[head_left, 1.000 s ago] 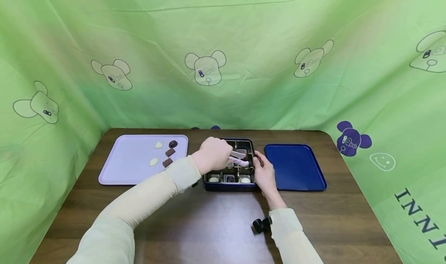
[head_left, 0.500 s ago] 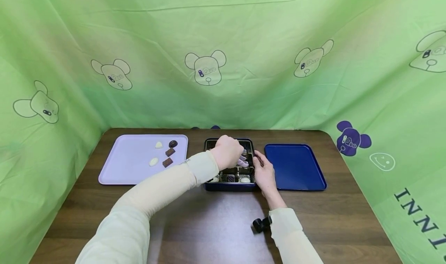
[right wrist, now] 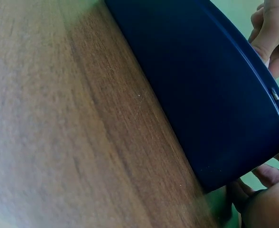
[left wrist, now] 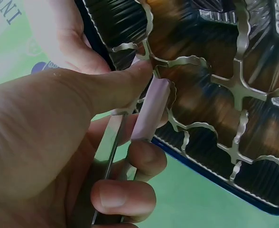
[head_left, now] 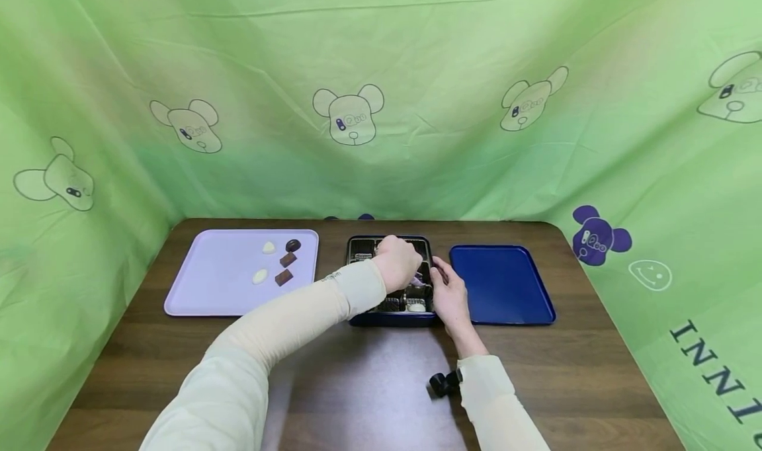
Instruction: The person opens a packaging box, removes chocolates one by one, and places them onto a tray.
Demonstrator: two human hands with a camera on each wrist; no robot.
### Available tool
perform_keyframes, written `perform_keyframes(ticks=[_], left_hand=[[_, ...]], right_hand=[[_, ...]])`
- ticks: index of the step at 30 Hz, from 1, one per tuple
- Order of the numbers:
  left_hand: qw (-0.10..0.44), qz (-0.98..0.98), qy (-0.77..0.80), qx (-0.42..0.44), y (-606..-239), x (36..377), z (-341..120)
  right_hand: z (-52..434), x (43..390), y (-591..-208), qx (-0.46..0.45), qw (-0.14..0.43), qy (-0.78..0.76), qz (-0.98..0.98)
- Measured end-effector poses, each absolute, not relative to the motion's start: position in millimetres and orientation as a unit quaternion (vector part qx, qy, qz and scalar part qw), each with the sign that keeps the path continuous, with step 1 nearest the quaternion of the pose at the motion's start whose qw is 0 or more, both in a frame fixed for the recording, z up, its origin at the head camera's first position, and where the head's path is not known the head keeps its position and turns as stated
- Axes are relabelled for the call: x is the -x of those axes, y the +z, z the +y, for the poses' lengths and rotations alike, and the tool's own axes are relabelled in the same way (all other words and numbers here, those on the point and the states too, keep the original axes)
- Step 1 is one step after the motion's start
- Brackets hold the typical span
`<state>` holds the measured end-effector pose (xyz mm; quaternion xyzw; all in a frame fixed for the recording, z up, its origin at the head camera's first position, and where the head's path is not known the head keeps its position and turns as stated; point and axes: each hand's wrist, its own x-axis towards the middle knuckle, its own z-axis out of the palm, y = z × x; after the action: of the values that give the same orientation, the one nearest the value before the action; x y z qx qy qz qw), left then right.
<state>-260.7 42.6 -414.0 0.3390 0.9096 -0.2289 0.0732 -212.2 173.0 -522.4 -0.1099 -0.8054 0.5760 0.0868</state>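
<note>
My left hand [head_left: 397, 264] reaches over the dark blue chocolate box [head_left: 389, 320], gripping metal tongs with lilac tips [left wrist: 150, 109]. In the left wrist view, the thumb lies over one tip and the other fingers curl round the metal arms. The tips' ends are hidden there. A dark insert [left wrist: 237, 88] with gold-edged compartments fills the box; a white chocolate [head_left: 417, 307] sits in the front right one. My right hand [head_left: 450, 299] rests against the box's right side, thumb and forefinger at the rim. The box wall [right wrist: 191, 95] fills much of the right wrist view.
A lilac tray [head_left: 208, 272] on the left bears a dark round chocolate [head_left: 293, 245], two brown square ones [head_left: 288, 260] and two white ones [head_left: 259, 276]. A blue lid [head_left: 503, 286] lies right of the box on the wooden table [head_left: 357, 398]. Green cloth [head_left: 268, 173] hangs behind.
My left hand has moved rightward over the box with the tongs, uncovering the box's back left compartments. The right hand stays at the box's right side. The chocolates on the tray are unmoved.
</note>
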Motion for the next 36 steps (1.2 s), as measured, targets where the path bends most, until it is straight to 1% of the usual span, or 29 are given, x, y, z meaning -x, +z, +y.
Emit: perform_keyframes(ticks=[7,16,22,29,36], left_hand=[[0.062,0.914,-0.213,-0.341,-417,265,39],[0.047,0.919,-0.184,-0.345,-412,265,28],[0.053,0.922,-0.164,-0.348,-404,265,18],[0.038,0.930,-0.135,-0.339,-392,264,3],[0.022,0.940,-0.116,-0.319,-378,263,-25]], right_hand=[[172,214,-522,0.111,0.086,0.582,-0.801],[171,214,-519,0.109,0.083,0.584,-0.800],[171,213,-521,0.111,0.084,0.581,-0.802],[170,213,-523,0.113,0.088,0.571,-0.808],[170,213,-522,0.113,0.089,0.576,-0.804]])
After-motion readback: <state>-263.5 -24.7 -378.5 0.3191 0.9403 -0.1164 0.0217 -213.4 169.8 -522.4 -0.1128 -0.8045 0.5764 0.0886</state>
